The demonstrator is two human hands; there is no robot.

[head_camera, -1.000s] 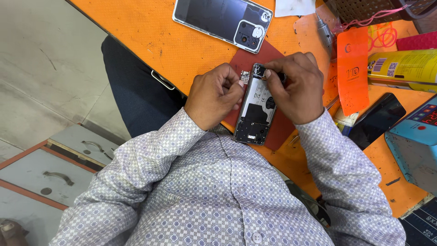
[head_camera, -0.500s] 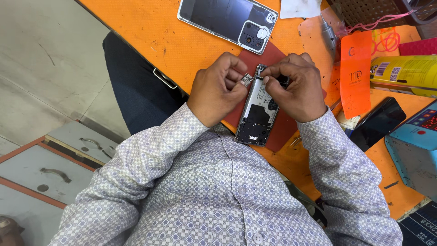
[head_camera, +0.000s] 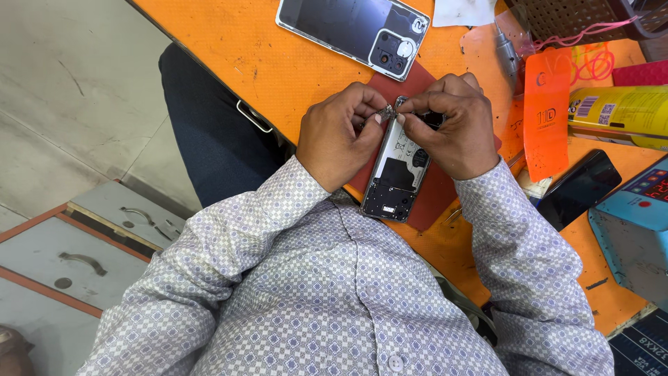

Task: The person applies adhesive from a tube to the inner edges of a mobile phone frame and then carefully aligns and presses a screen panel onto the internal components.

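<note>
- While both hands meet in the upper middle of the frame, the opened phone with its silver frame and bare black board (head_camera: 395, 174) lies on a dark red rubber mat (head_camera: 426, 202), top end pointing away from the person.
- Left hand (head_camera: 339, 134): thumb and forefinger are pinched together on a tiny silvery metal part (head_camera: 387, 110), right at the phone's top edge.
- Right hand (head_camera: 454, 127): fingertips are closed on the top end of the phone. Whether they also touch the little part, I can't tell.
- Imo the way to do this well is a low, light pinch over the mat, with the right hand steadying the frame so it can't skid. A part like that looks easy to bend or flick off.
- Around it on the orange tabletop (head_camera: 278, 63):
  - a detached glossy black back cover with a camera cutout (head_camera: 348, 26), top of the frame
  - an orange plastic card (head_camera: 547, 115) and a yellow spray can (head_camera: 619, 113), right
  - a second black phone (head_camera: 579, 189)
  - a blue box with a red display (head_camera: 637, 223), right edge
- Grey drawers with metal handles (head_camera: 76, 257) sit lower left.
</note>
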